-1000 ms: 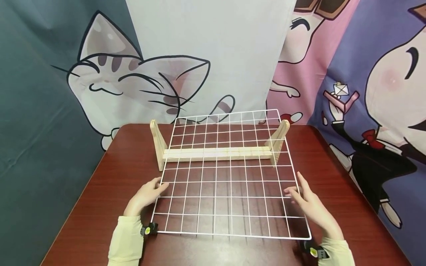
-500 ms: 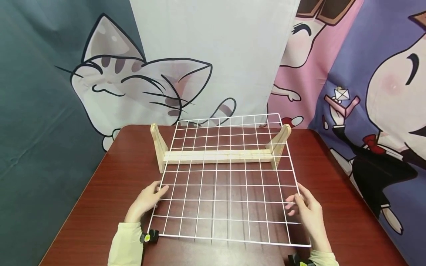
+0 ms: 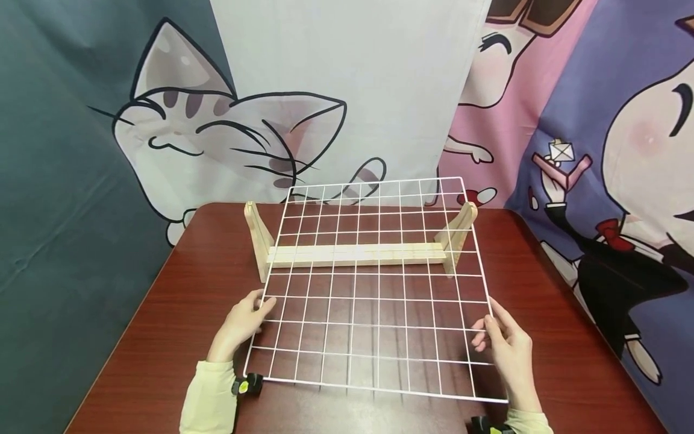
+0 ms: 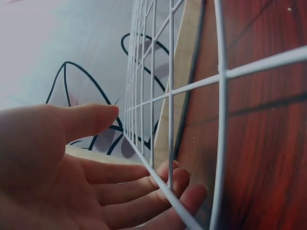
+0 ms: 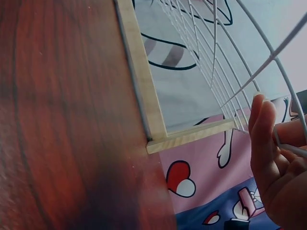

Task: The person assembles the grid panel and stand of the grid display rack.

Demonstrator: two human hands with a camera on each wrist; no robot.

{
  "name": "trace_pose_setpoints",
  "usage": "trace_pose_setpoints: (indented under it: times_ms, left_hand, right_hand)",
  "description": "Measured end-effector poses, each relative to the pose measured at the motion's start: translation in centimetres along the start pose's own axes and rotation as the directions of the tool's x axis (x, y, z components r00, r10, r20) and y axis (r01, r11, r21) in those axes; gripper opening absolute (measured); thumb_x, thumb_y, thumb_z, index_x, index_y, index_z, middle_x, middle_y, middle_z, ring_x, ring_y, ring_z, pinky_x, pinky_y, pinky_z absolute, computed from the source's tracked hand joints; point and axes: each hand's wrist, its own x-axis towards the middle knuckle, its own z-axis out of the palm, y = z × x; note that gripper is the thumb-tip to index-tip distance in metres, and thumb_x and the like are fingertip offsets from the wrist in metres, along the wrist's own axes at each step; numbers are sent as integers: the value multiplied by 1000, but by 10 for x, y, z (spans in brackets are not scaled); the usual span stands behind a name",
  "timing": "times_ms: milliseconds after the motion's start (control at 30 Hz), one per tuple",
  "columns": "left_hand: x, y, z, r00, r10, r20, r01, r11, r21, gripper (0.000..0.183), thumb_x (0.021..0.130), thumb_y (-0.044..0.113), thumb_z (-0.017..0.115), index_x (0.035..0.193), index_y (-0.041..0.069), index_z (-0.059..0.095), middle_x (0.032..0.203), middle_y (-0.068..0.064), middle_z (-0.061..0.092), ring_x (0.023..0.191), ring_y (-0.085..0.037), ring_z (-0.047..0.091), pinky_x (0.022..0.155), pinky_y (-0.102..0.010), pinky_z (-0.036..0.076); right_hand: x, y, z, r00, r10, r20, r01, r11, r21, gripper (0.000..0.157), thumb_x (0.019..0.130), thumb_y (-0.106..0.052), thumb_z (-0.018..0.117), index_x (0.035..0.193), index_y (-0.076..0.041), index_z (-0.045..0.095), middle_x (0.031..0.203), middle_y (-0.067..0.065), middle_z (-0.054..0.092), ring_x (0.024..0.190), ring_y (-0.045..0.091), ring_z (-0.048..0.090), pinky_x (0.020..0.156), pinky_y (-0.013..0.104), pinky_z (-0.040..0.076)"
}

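In the head view, a white wire grid panel (image 3: 378,326) is held at a tilt, its far part overlapping a pale wooden stand (image 3: 356,255). My left hand (image 3: 238,325) holds the panel's left edge. In the left wrist view its fingers (image 4: 144,194) pass beneath the edge wire with fingertips hooked beyond it, and the thumb is raised off the wire. At the panel's right edge, my right hand (image 3: 509,349) pinches the side wire between thumb and fingers. The right wrist view shows that hand's fingers (image 5: 263,124) bent at the wire.
The stand has two upright end supports, a left one (image 3: 259,241) and a right one (image 3: 466,220), joined by a crossbar. It stands on a reddish-brown table (image 3: 152,301). A printed cloth backdrop (image 3: 401,90) with cartoon figures hangs close behind the table.
My right hand has moved nearer along the right edge and now pinches the wire, its fingers less spread. Since half a second ago, the panel's far edge has risen and shifted slightly right.
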Motion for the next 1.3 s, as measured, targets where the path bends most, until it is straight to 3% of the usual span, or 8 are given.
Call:
trace_pose_setpoints:
  times_ms: [167, 367, 567, 767, 900, 1033, 1200, 1300]
  left_hand:
    - [2, 1, -1, 1000, 3, -31, -4, 999, -36, 52, 99, 31, 52, 139, -1, 43, 111, -22, 63, 62, -18, 63, 57, -26, 52]
    - [6, 1, -2, 997, 4, -77, -13, 992, -125, 47, 100, 20, 50, 139, -6, 42, 116, -29, 62, 69, -18, 64, 57, -29, 57]
    - [7, 4, -6, 994, 3, -108, -27, 976, -216, 46, 98, 8, 48, 142, -2, 40, 114, -29, 59, 67, -12, 60, 55, -26, 56]
    - [5, 6, -10, 999, 45, -14, -47, 930, -364, 54, 98, -2, 40, 149, 2, 25, 102, -26, 56, 76, -17, 62, 65, -33, 60]
    - [5, 2, -13, 990, 107, 87, -59, 898, -436, 62, 98, -6, 34, 155, 8, 11, 100, -24, 55, 74, -17, 63, 69, -40, 60]
    - [7, -8, -16, 958, 210, 194, -91, 867, -490, 72, 97, -10, 33, 156, 12, 0, 99, -20, 56, 70, -14, 63, 68, -39, 60]
    - [11, -24, -21, 875, 385, 294, -154, 796, -585, 75, 98, -11, 35, 155, 12, -8, 96, -6, 60, 71, -9, 64, 68, -33, 60]
    - [14, -30, -22, 834, 456, 310, -177, 754, -632, 75, 100, -6, 38, 155, 13, -9, 92, -2, 62, 68, -6, 61, 66, -28, 58]
  right_hand:
    - [4, -4, 0, 999, -42, -23, 43, 999, 30, 40, 97, 6, 48, 136, 8, 48, 65, -6, 65, 43, 5, 57, 41, 19, 47]
    - [7, -6, -1, 994, -100, -44, 102, 994, 37, 41, 95, 8, 49, 136, 7, 50, 65, -6, 65, 43, 6, 57, 41, 19, 46]
    - [10, -5, -4, 987, -157, -35, 160, 978, 135, 42, 95, 8, 49, 137, 7, 48, 68, -4, 66, 45, 6, 57, 39, 19, 45]
    - [14, -4, -9, 956, -292, -6, 290, 947, 135, 42, 96, 11, 44, 138, 12, 43, 72, -7, 66, 47, 4, 58, 39, 19, 44]
    - [18, -7, -11, 945, -328, 4, 325, 936, 133, 43, 96, 11, 44, 139, 11, 43, 75, -8, 67, 47, 6, 58, 39, 19, 44]
    - [19, -5, -15, 941, -338, 0, 336, 936, 107, 43, 95, 12, 45, 138, 11, 44, 77, -8, 67, 48, 7, 58, 39, 19, 45]
    - [19, 2, -18, 951, -303, -56, 306, 951, 49, 41, 94, 12, 47, 136, 10, 47, 72, -3, 63, 47, 6, 55, 40, 18, 44]
    - [18, 5, -18, 958, -266, -108, 259, 963, -71, 41, 95, 8, 48, 137, 4, 50, 69, -8, 60, 46, 3, 53, 41, 17, 44]
